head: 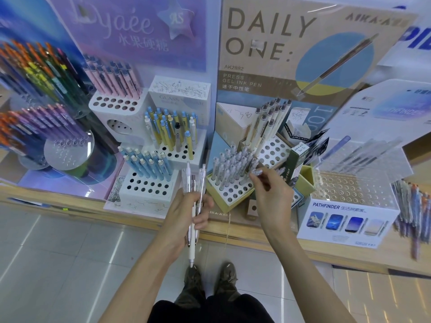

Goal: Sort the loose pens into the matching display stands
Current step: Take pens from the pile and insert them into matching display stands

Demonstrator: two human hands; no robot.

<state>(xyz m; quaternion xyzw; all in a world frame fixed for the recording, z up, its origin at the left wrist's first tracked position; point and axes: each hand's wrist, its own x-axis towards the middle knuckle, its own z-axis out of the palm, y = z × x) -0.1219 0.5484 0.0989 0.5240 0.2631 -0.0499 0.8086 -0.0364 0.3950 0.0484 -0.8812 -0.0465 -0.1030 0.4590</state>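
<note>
Pinching a clear pen [256,171] by the rim of the yellow stand [215,201], right grip [272,194]; left grip [186,212] clutching loose pens [194,180]

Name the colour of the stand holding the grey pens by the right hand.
Stand: pale yellow walls, white holed top; head view.

The left hand [186,213] covers the middle of the bundle of pens [189,178], so how many it grips cannot be counted. Only a short, blurred stretch of the clear pen [256,171] shows past the fingers [256,180] of the right hand [271,194]; which hole of the yellow stand [215,201] it meets cannot be told. At the right edge a cluster of patterned pens [412,210] is smeared and cut off. The rainbow pen rack [35,73] runs off the left edge. The blue sign [417,38] top right shows only part of its lettering.
</note>
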